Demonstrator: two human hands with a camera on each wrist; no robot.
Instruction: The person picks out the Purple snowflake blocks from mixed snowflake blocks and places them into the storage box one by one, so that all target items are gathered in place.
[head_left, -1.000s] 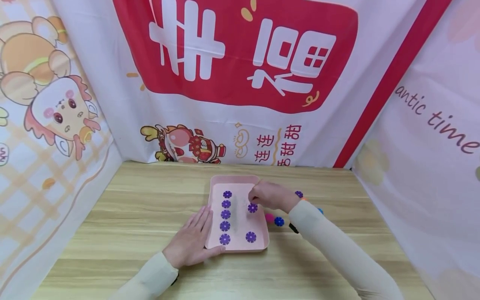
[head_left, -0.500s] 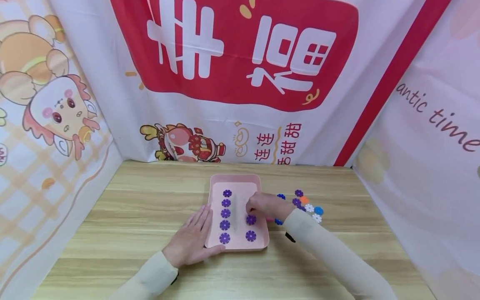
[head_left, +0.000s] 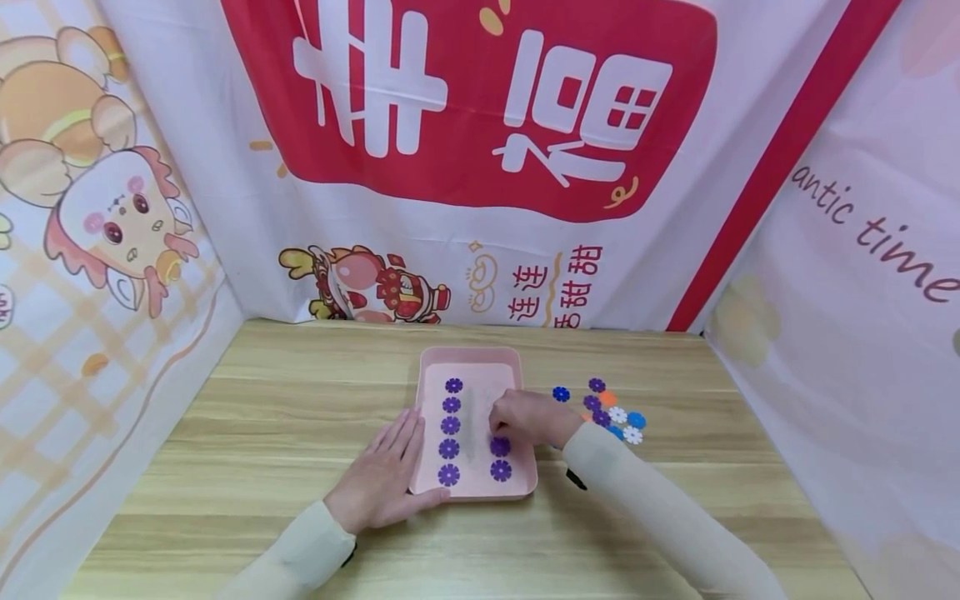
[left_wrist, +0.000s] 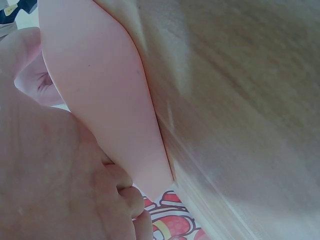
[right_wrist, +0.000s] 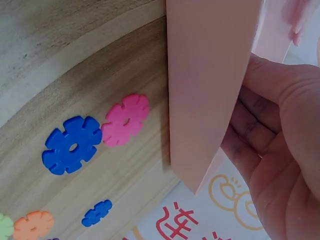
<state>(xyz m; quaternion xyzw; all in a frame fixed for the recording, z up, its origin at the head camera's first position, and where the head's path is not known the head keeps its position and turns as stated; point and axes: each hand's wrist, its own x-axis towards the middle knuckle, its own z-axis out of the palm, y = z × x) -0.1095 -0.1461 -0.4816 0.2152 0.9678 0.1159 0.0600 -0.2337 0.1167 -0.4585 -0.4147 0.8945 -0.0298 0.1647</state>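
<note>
A pink tray [head_left: 471,355] stands on the table with purple snowflake discs inside. Several form a column on its left, including a middle disc [head_left: 450,425]. My left hand [head_left: 378,483] rests along the tray's left side with straight fingers, its thumb over the near-left corner. Inside the tray's right half, my right hand [head_left: 528,418] has curled fingers and pinches a purple snowflake disc [head_left: 500,447]. Just nearer lies another purple snowflake disc [head_left: 501,471], almost touching it. In the right wrist view the tray wall [right_wrist: 210,90] hides those fingertips.
Loose snowflake discs lie right of the tray: a dark blue disc [head_left: 561,394], an orange disc [head_left: 607,398], a white disc [head_left: 633,435] and others. A pink disc [right_wrist: 126,120] lies close to the tray's outer wall. Printed cloth [head_left: 480,250] hangs behind the table.
My right hand has moved nearer to me inside the tray, and the purple snowflake disc at its fingertips has shifted with it toward the nearer one. My left hand has stayed put.
</note>
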